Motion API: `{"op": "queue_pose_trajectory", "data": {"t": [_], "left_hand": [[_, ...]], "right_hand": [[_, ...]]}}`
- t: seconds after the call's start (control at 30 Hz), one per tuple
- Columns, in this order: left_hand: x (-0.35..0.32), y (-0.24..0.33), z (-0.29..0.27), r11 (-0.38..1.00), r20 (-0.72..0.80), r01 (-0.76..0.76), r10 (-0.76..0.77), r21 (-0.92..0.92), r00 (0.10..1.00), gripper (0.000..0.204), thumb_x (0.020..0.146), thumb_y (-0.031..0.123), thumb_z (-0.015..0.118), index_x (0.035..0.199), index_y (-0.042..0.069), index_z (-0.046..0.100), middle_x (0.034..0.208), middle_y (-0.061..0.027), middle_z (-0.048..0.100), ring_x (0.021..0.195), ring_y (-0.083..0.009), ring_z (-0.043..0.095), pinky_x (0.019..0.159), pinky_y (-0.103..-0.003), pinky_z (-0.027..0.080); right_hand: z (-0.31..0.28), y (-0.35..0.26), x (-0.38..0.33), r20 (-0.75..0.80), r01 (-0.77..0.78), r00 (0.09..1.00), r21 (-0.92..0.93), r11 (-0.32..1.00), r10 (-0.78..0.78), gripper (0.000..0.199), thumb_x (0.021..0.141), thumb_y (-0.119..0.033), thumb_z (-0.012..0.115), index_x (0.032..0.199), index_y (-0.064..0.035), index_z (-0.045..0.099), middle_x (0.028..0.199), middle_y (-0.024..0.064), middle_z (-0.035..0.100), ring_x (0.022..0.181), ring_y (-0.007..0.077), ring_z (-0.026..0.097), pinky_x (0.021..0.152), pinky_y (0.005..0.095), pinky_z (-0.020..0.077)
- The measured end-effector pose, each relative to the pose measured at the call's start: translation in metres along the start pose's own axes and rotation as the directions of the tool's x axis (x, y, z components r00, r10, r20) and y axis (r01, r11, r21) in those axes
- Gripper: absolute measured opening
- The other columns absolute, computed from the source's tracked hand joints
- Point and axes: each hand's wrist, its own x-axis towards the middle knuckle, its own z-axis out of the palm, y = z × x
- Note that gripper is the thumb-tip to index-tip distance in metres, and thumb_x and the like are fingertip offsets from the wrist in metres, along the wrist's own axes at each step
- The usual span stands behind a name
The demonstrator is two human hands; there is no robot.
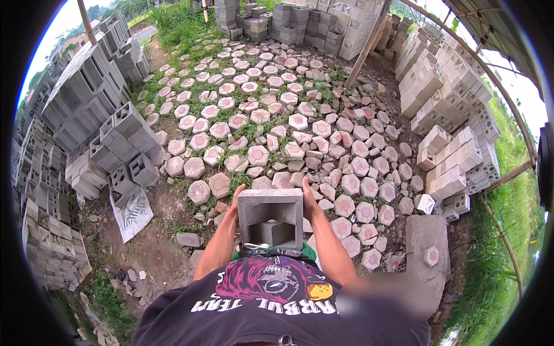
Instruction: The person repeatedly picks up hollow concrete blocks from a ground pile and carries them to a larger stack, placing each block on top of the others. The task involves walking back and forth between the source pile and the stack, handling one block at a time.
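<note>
Between my two hands is a grey hollow concrete block (270, 196), held in front of my body at waist height. Its large square opening faces up toward me, and a lighter inner wall with a notch shows inside. My left hand (236, 200) presses against the block's left side, fingers pointing away from me. On the opposite side, my right hand (310, 200) grips it the same way. The fingertips are partly hidden behind the block's edges. Beyond the block lie hexagonal paving stones (258, 155) with reddish centres.
Stacked grey blocks (86, 86) rise on the left, with a pale sheet (131, 214) on the dirt beside them. More block stacks (450, 86) line the right and far side. A wooden post (367, 43) leans at the back. A concrete slab (424, 236) lies right, carrying one hexagonal stone.
</note>
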Motion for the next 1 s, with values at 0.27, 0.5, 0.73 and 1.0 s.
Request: {"op": "queue_pose_trajectory", "data": {"t": [0.27, 0.5, 0.73, 1.0], "left_hand": [[0.107, 0.065, -0.004, 0.998, -0.098, -0.001, 0.008, 0.065, 0.995, 0.052, 0.086, 0.046, 0.042, 0.109, 0.003, 0.060, 0.102, -0.0157, 0.065, 0.088, -0.0275, 0.063, 0.081, -0.041, 0.050], [0.192, 0.101, 0.011, 0.999, -0.055, 0.018, -0.015, 0.044, 0.998, 0.051, 0.091, 0.042, 0.034, 0.110, 0.004, 0.062, 0.104, -0.0131, 0.067, 0.090, -0.0256, 0.064, 0.083, -0.040, 0.051], [0.265, 0.161, 0.011, 0.990, -0.044, 0.078, -0.074, 0.120, 0.996, 0.051, 0.091, 0.040, 0.033, 0.107, 0.003, 0.063, 0.104, -0.0123, 0.067, 0.092, -0.0259, 0.063, 0.085, -0.040, 0.049], [0.327, 0.298, 0.050, 0.971, 0.015, 0.181, -0.185, 0.156, 0.983, 0.058, 0.095, 0.045, 0.024, 0.118, 0.005, 0.059, 0.114, -0.0108, 0.063, 0.102, -0.0243, 0.060, 0.092, -0.039, 0.046]], "right_hand": [[-0.025, -0.088, 0.123, 0.011, -0.131, 0.991, -0.137, 0.982, 0.134, 0.064, 0.086, -0.056, 0.037, 0.102, 0.0002, 0.064, 0.097, 0.0152, 0.066, 0.083, 0.0281, 0.063, 0.080, 0.0414, 0.0501], [-0.090, -0.104, 0.209, -0.019, -0.129, 0.991, 0.055, 0.990, 0.130, 0.032, 0.077, -0.032, 0.047, 0.085, -0.0061, 0.066, 0.081, 0.0102, 0.066, 0.067, 0.0240, 0.060, 0.066, 0.0375, 0.0508], [-0.100, -0.139, 0.270, -0.111, -0.155, 0.976, 0.238, 0.959, 0.186, 0.042, 0.085, -0.035, 0.045, 0.103, -0.0025, 0.063, 0.100, 0.0152, 0.065, 0.085, 0.0297, 0.063, 0.078, 0.0423, 0.0526], [-0.076, -0.211, 0.357, -0.220, -0.057, 0.970, 0.189, 0.980, 0.099, 0.044, 0.084, -0.040, 0.045, 0.103, -0.0046, 0.063, 0.099, 0.0140, 0.065, 0.086, 0.0284, 0.062, 0.079, 0.0412, 0.0512]]}}
